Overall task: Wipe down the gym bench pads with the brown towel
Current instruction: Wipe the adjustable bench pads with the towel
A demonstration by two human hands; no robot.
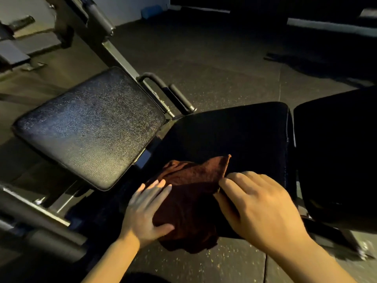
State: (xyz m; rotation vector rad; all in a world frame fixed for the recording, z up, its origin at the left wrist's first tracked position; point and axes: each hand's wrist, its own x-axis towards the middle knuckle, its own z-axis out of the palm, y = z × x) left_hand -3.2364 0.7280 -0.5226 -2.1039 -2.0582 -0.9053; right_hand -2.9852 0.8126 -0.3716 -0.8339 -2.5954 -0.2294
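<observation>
At the far left a metal frame (34, 209) runs under a textured black pad (89, 127) that tilts toward the camera and catches the light; behind it a steel post (120, 58) rises to a padded roller (100, 17), and a black handle (179, 97) sticks out beside the pad's far corner.

The left hand (145, 209) lies flat on the left side of the brown towel (189, 197), fingers straight and slightly spread, thumb pointing right along the cloth's near part; it presses rather than grips. The towel is bunched on the near edge of a dark seat pad (234, 135), one corner pointing up toward the pad's middle and a loose fold hanging over the front edge above the floor (204, 58).

The right hand (259, 207) rests on the towel's right side, knuckles up, fingers bent with their tips on the cloth's edge; whether they pinch the cloth or only press on it cannot be told, as the tips are hidden in shadow.

Right of the seat pad, just beside it across a narrow gap, stands another dark pad (336, 156), nearly lost in shadow; a metal foot (359, 248) shows beneath it on the speckled floor; a pale wall (130, 7) runs along the back.
</observation>
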